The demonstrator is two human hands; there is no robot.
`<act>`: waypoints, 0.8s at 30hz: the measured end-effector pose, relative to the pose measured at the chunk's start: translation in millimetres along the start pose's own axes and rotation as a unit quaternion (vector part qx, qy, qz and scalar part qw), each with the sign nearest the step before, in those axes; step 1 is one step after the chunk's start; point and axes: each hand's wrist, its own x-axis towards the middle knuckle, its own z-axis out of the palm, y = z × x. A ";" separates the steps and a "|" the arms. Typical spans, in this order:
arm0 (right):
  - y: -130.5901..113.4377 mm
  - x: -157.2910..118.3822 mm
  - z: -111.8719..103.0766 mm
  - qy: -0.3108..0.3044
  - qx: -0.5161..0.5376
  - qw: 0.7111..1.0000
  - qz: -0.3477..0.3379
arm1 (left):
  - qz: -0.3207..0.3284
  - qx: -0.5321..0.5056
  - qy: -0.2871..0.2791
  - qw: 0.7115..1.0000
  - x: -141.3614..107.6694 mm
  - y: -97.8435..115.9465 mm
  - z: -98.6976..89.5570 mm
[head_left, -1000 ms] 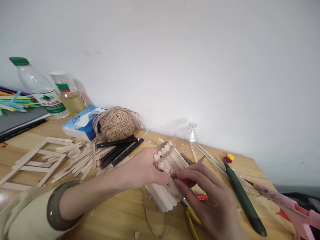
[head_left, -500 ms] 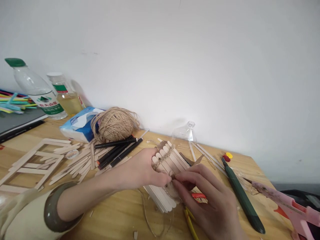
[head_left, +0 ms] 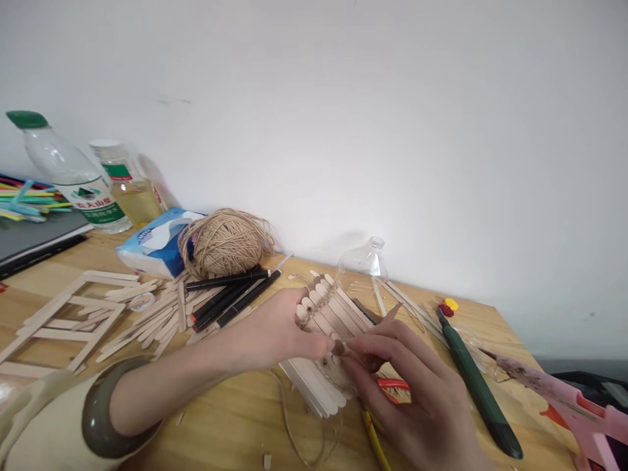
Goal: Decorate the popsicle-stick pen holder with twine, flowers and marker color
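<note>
Both hands hold a curved panel of pale wooden craft sticks [head_left: 328, 327] bound with twine, just above the tabletop [head_left: 235, 418]. Left hand [head_left: 275, 330] still grips its edge; right hand's [head_left: 417, 392] fingertips have shifted slightly, pinching the twine.

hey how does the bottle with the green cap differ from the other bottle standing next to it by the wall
The green-capped bottle is the taller, with a green cap; the shorter bottle beside it has a white cap. The green-capped bottle looks clear and colourless inside, while the shorter bottle holds a yellowish liquid. The green-capped bottle stands further left, the shorter bottle nearer the tissue pack. Both are clear, upright, capped, and carry labels with green on them.
</note>
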 end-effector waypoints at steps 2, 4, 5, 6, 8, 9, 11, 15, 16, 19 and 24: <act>-1.3 1.0 -1.6 -0.001 0.005 1.000 0.009 | -0.001 0.004 0.006 1.000 -0.9 0.4 -0.2; -1.8 1.5 -2.8 -0.006 0.004 1.000 0.012 | -0.009 0.002 0.010 1.000 -1.7 1.4 0.1; -1.8 1.6 -3.3 -0.009 0.003 1.000 0.013 | -0.013 -0.001 0.012 1.000 -1.9 2.0 0.4; -1.6 1.6 -3.6 -0.011 0.001 1.000 0.014 | -0.015 -0.004 0.013 1.000 -2.1 2.6 0.7; -1.0 1.5 -4.0 -0.015 -0.006 1.000 0.013 | -0.015 -0.006 0.011 1.000 -2.4 3.7 1.3; -0.7 1.5 -4.1 -0.018 -0.012 1.000 0.011 | -0.013 -0.006 0.008 1.000 -2.6 4.0 1.4; -0.6 1.2 -4.3 -0.024 -0.023 0.999 0.000 | -0.009 -0.003 0.006 1.000 -3.2 4.2 1.6; -1.7 -1.0 -4.1 -0.010 -0.039 0.999 -0.023 | -0.009 0.005 0.011 1.000 -4.1 2.3 1.2; -2.0 -1.7 -3.8 -0.005 -0.046 0.999 -0.026 | -0.008 0.007 0.011 1.000 -4.2 1.6 1.1; -2.8 -3.5 -3.0 0.003 -0.065 0.997 -0.034 | -0.004 0.017 0.007 1.000 -4.3 0.5 1.0; -4.3 -5.2 -3.3 0.011 -0.076 0.996 -0.037 | -0.001 -0.027 -0.017 0.999 -6.3 8.0 3.0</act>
